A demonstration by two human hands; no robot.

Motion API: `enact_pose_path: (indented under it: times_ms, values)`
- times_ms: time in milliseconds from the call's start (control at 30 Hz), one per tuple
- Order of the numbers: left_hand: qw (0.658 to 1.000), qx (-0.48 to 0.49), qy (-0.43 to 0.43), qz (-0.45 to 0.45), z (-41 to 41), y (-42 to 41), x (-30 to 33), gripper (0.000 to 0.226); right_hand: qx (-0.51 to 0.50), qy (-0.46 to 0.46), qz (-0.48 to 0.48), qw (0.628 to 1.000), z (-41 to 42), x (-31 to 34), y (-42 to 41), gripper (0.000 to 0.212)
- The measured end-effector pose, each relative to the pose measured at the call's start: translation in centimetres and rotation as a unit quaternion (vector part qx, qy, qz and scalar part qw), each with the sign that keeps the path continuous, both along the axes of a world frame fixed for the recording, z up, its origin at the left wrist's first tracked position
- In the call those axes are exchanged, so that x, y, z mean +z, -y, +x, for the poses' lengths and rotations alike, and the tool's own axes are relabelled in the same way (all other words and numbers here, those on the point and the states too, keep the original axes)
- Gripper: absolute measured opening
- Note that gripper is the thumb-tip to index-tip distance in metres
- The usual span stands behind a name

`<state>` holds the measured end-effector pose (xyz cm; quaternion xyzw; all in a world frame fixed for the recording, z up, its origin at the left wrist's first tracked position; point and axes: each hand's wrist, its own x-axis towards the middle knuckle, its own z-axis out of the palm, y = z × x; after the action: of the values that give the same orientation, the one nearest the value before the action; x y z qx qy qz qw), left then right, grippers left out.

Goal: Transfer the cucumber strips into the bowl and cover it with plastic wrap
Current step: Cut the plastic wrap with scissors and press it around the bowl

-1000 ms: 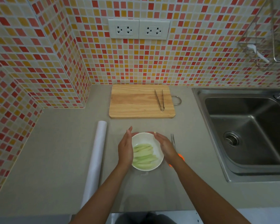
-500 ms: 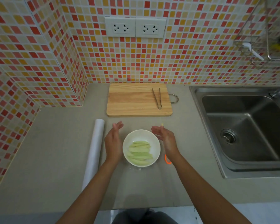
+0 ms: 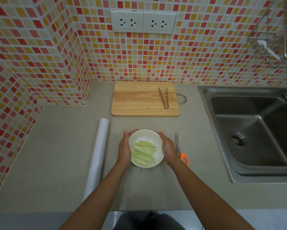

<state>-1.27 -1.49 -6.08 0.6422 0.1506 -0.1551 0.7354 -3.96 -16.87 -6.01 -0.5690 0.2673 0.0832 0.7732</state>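
A white bowl [image 3: 146, 132] stands on the grey counter near its front edge, and several pale green cucumber strips [image 3: 144, 151] lie inside it. My left hand [image 3: 123, 150] presses flat against the bowl's left side. My right hand [image 3: 168, 148] presses against its right side. The fingers of both hands lie nearly straight along the wall. A bit of crinkled clear film [image 3: 136, 168] shows on the counter at the bowl's near edge. The plastic wrap roll [image 3: 98, 151] lies lengthwise to the left of the bowl.
Orange-handled scissors [image 3: 183, 157] lie just right of my right hand. Behind the bowl is a wooden cutting board [image 3: 139, 100] with metal tongs [image 3: 164, 98] on it. A steel sink [image 3: 255, 130] fills the right side. Tiled walls close the back and left.
Half a second ago both hands were held apart from the bowl. They have closed in and now press on its two sides, as they did one second ago.
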Motion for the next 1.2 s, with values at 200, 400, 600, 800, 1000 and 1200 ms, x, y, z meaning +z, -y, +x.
enact_pose_path:
  times_ms: [200,400,600,800,1000,1200]
  values:
    - [0.994,-0.08,0.038,0.063,1.6,-0.4,0.6,0.062,-0.012,0.03,-0.045,0.998,-0.9,0.6,0.2,0.034]
    - [0.988,-0.115,0.085,0.063,1.5,-0.3,0.4,0.05,0.035,0.077,-0.044,0.995,0.0,1.6,0.5,0.033]
    - [0.985,-0.133,0.083,0.067,2.2,-0.2,0.1,0.053,0.031,0.064,-0.045,0.996,-0.2,1.1,0.3,0.032]
    - [0.985,-0.137,0.06,0.09,3.1,0.0,0.3,0.065,0.012,0.034,-0.076,0.996,0.3,0.7,0.4,0.032]
    - [0.988,0.035,0.107,0.106,0.7,-0.7,0.0,0.051,0.023,0.057,-0.079,0.995,0.5,0.8,1.3,0.033]
    - [0.999,0.016,0.025,0.015,-0.4,0.3,-0.8,0.044,0.013,0.043,0.033,0.998,0.1,0.7,0.3,0.037]
